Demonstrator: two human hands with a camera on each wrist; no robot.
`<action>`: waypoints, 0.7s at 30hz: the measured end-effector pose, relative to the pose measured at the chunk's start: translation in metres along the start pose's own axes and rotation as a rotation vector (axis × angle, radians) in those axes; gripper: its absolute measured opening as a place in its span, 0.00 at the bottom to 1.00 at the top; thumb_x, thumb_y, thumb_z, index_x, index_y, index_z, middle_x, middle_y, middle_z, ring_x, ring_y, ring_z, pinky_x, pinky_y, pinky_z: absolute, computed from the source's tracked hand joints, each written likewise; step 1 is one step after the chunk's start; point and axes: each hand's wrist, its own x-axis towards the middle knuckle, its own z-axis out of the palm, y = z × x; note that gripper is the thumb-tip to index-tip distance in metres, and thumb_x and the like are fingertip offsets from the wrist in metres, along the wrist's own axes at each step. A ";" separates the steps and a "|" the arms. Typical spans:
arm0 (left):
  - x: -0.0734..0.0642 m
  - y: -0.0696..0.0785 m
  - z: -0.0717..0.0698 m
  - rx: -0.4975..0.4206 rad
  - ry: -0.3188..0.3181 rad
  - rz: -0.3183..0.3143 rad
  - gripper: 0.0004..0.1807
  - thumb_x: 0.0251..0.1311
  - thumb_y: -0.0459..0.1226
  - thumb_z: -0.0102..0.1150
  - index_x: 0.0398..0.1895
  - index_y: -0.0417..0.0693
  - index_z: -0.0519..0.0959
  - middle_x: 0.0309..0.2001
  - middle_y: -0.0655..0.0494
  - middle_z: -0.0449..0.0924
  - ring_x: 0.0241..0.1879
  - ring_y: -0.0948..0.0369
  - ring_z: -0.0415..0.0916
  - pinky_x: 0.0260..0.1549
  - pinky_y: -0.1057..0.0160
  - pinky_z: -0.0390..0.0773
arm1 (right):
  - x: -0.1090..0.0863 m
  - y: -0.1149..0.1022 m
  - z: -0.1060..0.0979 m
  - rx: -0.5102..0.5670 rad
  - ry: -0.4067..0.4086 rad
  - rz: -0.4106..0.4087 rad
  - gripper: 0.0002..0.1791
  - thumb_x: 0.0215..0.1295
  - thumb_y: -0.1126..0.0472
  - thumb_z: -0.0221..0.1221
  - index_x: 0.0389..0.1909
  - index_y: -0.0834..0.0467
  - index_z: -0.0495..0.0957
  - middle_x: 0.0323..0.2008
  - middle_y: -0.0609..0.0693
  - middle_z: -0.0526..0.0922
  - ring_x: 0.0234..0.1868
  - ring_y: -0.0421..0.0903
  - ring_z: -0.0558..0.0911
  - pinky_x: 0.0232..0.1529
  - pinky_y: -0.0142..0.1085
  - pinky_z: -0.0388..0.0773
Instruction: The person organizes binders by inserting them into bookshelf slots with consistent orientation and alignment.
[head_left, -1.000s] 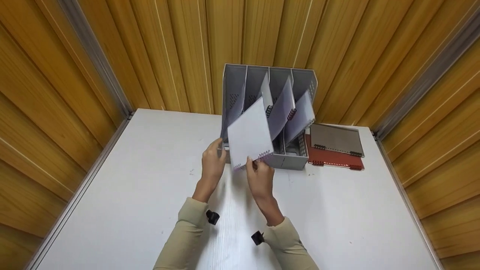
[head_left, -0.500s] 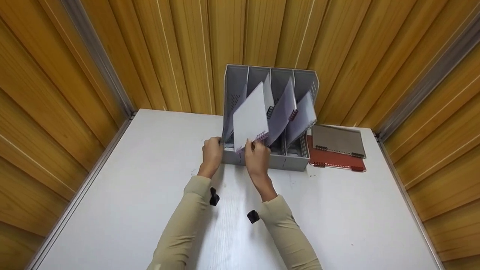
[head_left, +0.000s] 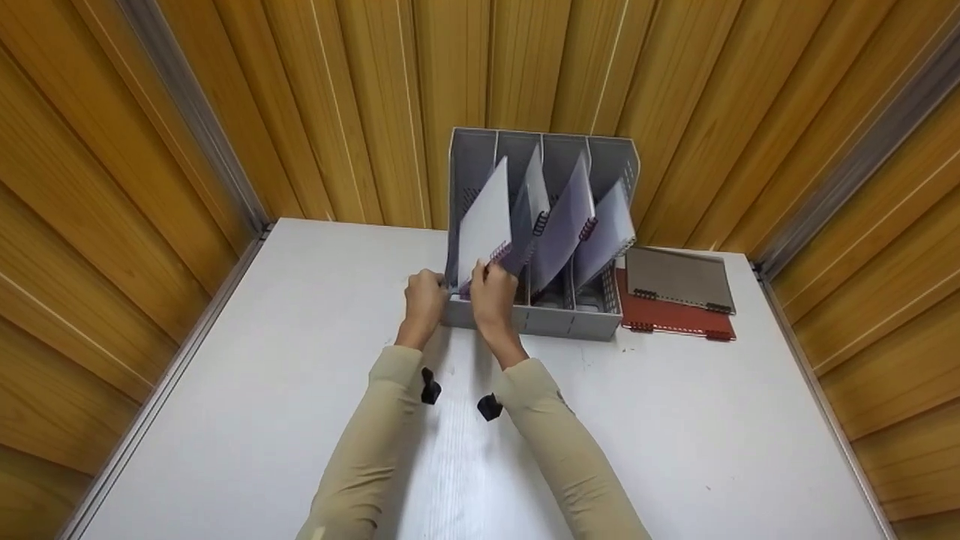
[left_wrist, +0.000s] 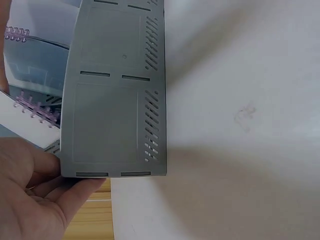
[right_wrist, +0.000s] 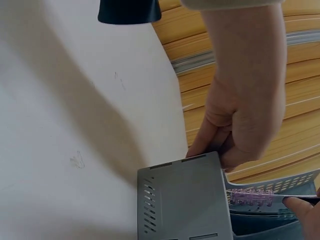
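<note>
A white-paged notebook with purple rings [head_left: 484, 221] stands tilted at the leftmost compartment of the grey desk file organizer [head_left: 570, 324]. My right hand [head_left: 494, 294] pinches its ringed edge between two groups of rings. My left hand [head_left: 425, 298] grips the organizer's front left corner, fingers curled around it. In the left wrist view, the left hand [left_wrist: 30, 187] holds that corner beside the organizer's slotted grey front [left_wrist: 107, 125]. Only the right hand's fingertips [right_wrist: 299, 207] show at the edge of the right wrist view. The notebook's lower part is partly hidden.
Several other ring notebooks lean in the organizer, one with black rings [head_left: 538, 196], one with dark red rings [head_left: 564, 217] and one with pale rings [head_left: 609, 229]. A grey-brown notebook [head_left: 679, 276] overlaps a red one [head_left: 667, 315] to the right. Wood-patterned walls [head_left: 375, 112] border the white table [head_left: 322, 315].
My right hand has moved forward and left, carrying the purple-ringed notebook from in front of the organizer into its left end. The left hand has closed around the front corner.
</note>
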 end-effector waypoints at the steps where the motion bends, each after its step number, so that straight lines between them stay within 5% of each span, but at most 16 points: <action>1: 0.000 0.000 0.000 -0.007 -0.006 -0.004 0.15 0.57 0.21 0.57 0.15 0.42 0.78 0.18 0.56 0.73 0.20 0.60 0.65 0.19 0.65 0.63 | 0.001 0.001 0.003 -0.005 -0.004 0.001 0.23 0.72 0.69 0.56 0.14 0.58 0.68 0.15 0.46 0.66 0.19 0.42 0.64 0.21 0.34 0.61; 11: 0.001 0.000 -0.002 -0.003 0.003 0.003 0.15 0.58 0.22 0.57 0.15 0.40 0.79 0.19 0.55 0.75 0.21 0.59 0.66 0.20 0.64 0.64 | 0.012 0.010 0.032 0.006 -0.049 0.082 0.23 0.72 0.70 0.55 0.15 0.54 0.63 0.17 0.45 0.63 0.21 0.45 0.63 0.23 0.36 0.62; 21: 0.001 -0.002 0.000 -0.032 -0.006 0.009 0.09 0.65 0.27 0.61 0.29 0.38 0.89 0.28 0.48 0.87 0.22 0.60 0.70 0.22 0.64 0.70 | 0.013 0.024 0.048 -0.021 -0.118 0.227 0.14 0.74 0.68 0.55 0.25 0.66 0.77 0.22 0.56 0.79 0.24 0.46 0.71 0.27 0.41 0.71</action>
